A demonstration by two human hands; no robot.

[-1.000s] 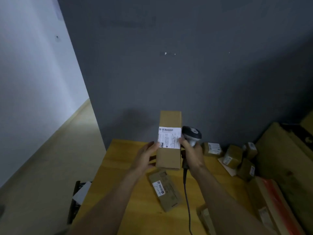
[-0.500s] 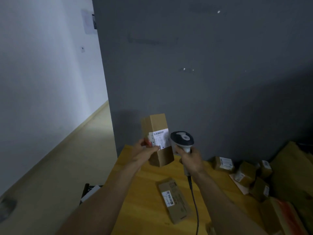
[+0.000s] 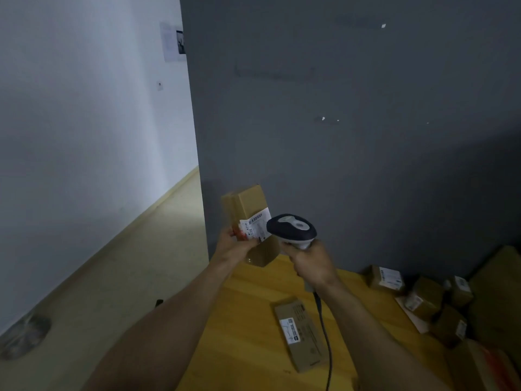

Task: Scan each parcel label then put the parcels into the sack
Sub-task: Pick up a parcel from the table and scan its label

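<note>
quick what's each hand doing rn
Left hand: holding the cardboard parcel.
Right hand: gripping the barcode scanner.

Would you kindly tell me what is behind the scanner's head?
The cardboard box in the left hand, with its white label; the scanner hides one edge of the label.

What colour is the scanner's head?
The scanner is dark, near black, with a light grey panel on top; the head view shows it.
</note>
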